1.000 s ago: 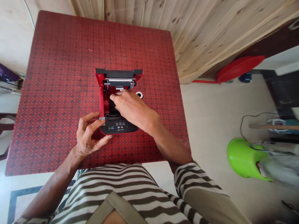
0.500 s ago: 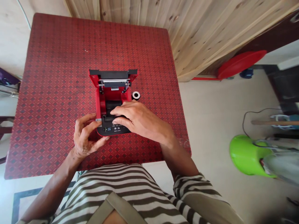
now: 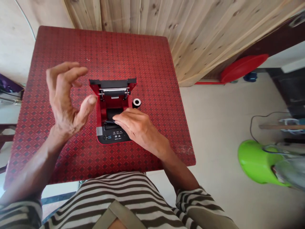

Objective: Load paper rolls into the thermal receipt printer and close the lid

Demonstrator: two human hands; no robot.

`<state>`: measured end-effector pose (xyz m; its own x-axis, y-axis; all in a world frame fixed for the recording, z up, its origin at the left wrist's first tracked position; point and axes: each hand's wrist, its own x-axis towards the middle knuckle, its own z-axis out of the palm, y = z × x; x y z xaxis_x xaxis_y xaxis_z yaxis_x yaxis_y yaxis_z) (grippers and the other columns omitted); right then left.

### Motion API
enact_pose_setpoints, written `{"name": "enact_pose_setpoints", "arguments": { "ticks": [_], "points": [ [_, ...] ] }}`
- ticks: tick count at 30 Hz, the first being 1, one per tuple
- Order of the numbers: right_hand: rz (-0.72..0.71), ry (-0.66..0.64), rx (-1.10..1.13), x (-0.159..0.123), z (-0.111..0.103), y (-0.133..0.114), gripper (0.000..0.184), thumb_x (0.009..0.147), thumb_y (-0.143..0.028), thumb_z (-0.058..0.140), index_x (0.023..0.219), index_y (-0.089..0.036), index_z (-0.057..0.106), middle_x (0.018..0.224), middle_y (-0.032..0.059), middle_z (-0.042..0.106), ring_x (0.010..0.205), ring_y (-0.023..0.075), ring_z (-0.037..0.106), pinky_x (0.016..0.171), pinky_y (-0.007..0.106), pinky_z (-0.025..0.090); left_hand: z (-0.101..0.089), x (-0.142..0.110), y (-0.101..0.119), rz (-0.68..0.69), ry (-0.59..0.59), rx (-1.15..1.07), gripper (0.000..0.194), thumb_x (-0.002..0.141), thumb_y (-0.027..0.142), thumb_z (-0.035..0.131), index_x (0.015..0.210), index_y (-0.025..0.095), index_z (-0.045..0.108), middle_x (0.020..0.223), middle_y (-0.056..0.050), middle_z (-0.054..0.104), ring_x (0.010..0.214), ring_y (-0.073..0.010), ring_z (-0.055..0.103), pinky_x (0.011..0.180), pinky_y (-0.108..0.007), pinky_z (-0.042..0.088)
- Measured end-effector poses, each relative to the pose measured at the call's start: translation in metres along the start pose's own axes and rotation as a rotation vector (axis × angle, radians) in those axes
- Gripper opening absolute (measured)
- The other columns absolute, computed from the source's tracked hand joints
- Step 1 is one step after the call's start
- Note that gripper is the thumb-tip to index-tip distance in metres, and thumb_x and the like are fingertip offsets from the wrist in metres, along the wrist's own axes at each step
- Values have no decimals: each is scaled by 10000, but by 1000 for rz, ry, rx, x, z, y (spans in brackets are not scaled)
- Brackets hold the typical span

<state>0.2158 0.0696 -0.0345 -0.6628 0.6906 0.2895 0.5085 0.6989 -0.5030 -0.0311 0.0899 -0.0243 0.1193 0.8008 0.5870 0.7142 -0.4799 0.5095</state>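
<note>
The printer point(image 3: 113, 132) stood open on the red table point(image 3: 152, 63), nearer the front edge than the far one. The left hand point(image 3: 69, 98) was raised, released — fingers spread. Beside the printer stood a white-topped roll point(image 3: 136, 103); the right hand point(image 3: 140, 127) pinched a dark strip point(image 3: 110, 121) (the thinnest piece).

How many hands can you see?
2: the left hand is open, to the left of the red machine; the right hand reaches in at the machine's opening.
</note>
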Motion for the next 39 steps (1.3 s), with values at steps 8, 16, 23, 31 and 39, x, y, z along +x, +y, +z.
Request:
{"name": "enact_pose_setpoints", "arguments": {
  "ticks": [8,16,23,31,39],
  "points": [
    [-167,205,-221,-15,8,-14,250,1107,-99,480,1072,-138,724,912,59,766,978,200,665,863,337,532,12,5,7,61,-159,-103,588,1105,613,389,1468,201,602,1275,-78,763,1148,-192,717,1060,-375,561],
    [-79,260,-371,-29,24,-30,214,1104,-173,531,1093,-230,737,1106,52,777,1065,198,627,911,364,469,6,-53,1,295,-274,-96,604,1046,645,509,1507,263,587,1465,-138,669,1420,-342,628,1216,-567,499],
    [-101,317,-369,-27,30,-25,183,1080,-137,564,1047,-184,737,984,51,773,936,191,634,845,352,493,12,-70,-6,361,-248,-69,811,917,767,655,1547,267,551,1480,-169,653,1432,-391,617,1220,-606,492],
    [-46,387,-227,-31,16,-22,187,1072,-200,608,1230,-206,708,1132,81,790,1059,219,686,946,387,549,10,-70,-5,383,-279,-5,898,852,771,740,1559,269,508,1496,-170,629,1446,-388,599,1197,-592,509],
    [405,578,-68,-75,16,38,228,1100,-283,528,1042,-227,741,968,69,782,913,224,723,855,391,570,11,-102,8,252,-60,31,741,926,617,743,1523,234,529,1431,-181,621,1360,-348,643,1101,-530,606]
  ]
}}
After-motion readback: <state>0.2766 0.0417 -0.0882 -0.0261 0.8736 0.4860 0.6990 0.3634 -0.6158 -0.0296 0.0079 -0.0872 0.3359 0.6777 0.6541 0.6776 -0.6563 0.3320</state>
